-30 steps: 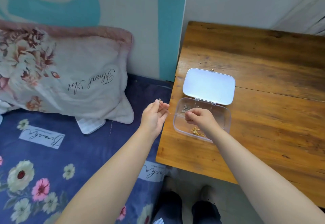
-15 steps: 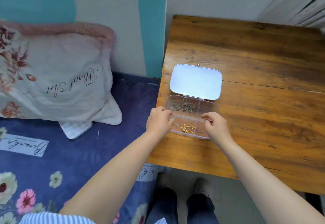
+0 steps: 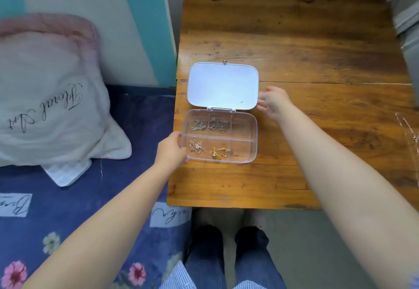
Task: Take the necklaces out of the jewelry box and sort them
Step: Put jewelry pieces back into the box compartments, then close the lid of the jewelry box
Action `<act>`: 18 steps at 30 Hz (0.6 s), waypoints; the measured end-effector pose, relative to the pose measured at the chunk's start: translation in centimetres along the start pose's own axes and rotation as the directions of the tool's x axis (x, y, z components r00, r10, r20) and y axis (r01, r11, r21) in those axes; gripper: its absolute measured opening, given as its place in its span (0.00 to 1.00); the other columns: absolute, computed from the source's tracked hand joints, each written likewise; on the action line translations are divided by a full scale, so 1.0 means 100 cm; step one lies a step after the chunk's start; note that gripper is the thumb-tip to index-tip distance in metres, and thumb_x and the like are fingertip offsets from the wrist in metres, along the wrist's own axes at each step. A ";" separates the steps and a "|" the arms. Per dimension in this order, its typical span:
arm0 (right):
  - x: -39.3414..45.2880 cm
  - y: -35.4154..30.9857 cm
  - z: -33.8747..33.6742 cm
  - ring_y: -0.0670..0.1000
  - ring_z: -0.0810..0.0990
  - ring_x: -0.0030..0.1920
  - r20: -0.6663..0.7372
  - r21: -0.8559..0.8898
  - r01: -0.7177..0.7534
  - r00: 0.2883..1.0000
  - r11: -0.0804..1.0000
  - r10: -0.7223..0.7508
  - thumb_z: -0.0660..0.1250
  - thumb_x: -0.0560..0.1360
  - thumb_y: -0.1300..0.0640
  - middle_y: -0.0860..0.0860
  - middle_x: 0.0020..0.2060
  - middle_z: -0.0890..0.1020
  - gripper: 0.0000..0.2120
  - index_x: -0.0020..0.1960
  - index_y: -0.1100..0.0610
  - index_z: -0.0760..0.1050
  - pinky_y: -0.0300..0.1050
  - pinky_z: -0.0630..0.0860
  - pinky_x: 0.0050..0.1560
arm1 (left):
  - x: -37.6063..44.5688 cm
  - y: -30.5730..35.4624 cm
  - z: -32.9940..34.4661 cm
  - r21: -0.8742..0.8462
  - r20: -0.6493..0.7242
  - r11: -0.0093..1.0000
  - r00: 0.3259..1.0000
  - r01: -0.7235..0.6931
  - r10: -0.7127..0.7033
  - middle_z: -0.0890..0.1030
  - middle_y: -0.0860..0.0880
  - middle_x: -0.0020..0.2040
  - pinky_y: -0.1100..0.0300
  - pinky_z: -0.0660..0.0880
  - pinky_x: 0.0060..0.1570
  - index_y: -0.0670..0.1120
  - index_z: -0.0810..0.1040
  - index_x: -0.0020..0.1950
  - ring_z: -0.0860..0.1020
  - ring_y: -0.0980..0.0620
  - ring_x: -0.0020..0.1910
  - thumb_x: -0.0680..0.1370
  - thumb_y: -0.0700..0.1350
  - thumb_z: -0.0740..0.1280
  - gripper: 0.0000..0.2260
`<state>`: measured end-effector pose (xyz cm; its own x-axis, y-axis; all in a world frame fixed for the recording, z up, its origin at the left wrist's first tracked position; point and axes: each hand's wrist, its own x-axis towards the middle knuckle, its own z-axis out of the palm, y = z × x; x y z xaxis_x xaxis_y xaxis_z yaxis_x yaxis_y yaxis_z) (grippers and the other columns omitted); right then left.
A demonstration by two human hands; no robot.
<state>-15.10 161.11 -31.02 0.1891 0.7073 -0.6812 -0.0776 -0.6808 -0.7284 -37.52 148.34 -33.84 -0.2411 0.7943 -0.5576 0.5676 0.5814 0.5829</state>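
A clear plastic jewelry box (image 3: 254, 140) lies open on the wooden table (image 3: 317, 50), its white lid (image 3: 223, 86) folded flat behind it. Two silver necklaces (image 3: 198, 124) (image 3: 216, 124) sit in the far-row compartments. A rose-gold necklace (image 3: 196, 146) and a gold necklace (image 3: 218, 152) sit in the near row. Both right-hand compartments hold nothing. My left hand (image 3: 171, 150) grips the box's left wall, thumb over the rim. My right hand (image 3: 275, 103) pinches the lid's right edge near the hinge corner.
A clear plastic piece (image 3: 408, 130) lies at the table's right edge. Left of the table is a bed with a blue floral sheet (image 3: 68, 209) and a white pillow (image 3: 45, 98). My legs (image 3: 226, 254) are below the table's near edge.
My left hand came from above the bed to the box's left wall. My right hand left the box's compartments and moved up to the lid's right edge.
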 end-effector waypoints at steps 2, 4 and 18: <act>0.001 -0.003 -0.002 0.60 0.76 0.60 -0.041 -0.096 0.027 0.999 0.995 -0.031 0.54 0.71 0.77 0.63 0.63 0.73 0.25 0.67 0.65 0.62 0.49 0.75 0.59 | 0.001 -0.002 0.002 -0.020 -0.007 1.000 1.000 0.015 -0.015 0.76 0.48 0.38 0.53 0.81 0.43 0.46 0.68 0.64 0.81 0.49 0.32 0.74 0.32 0.60 0.20; 0.002 -0.003 -0.005 0.59 0.77 0.56 -0.058 -0.179 0.071 0.995 0.981 -0.083 0.54 0.70 0.78 0.61 0.57 0.77 0.22 0.62 0.67 0.68 0.47 0.77 0.54 | 0.001 -0.003 0.005 -0.047 -0.009 0.998 0.999 0.037 -0.037 0.75 0.50 0.36 0.55 0.80 0.40 0.46 0.70 0.62 0.80 0.51 0.29 0.74 0.32 0.60 0.19; -0.047 0.042 -0.037 0.42 0.80 0.43 0.068 -0.311 0.491 0.866 0.814 -0.496 0.62 0.70 0.75 0.63 0.49 0.80 0.09 0.46 0.68 0.77 0.27 0.74 0.45 | -0.009 -0.007 0.006 -0.474 0.071 0.858 0.980 0.196 -0.185 0.76 0.48 0.54 0.55 0.73 0.49 0.46 0.72 0.61 0.76 0.50 0.49 0.80 0.53 0.51 0.17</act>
<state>-12.69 154.23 -30.63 0.1352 0.9628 -0.2338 0.3342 -0.2665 -0.9041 -37.23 147.12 -34.09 -0.2850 0.6585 -0.6965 0.0670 0.7385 0.6709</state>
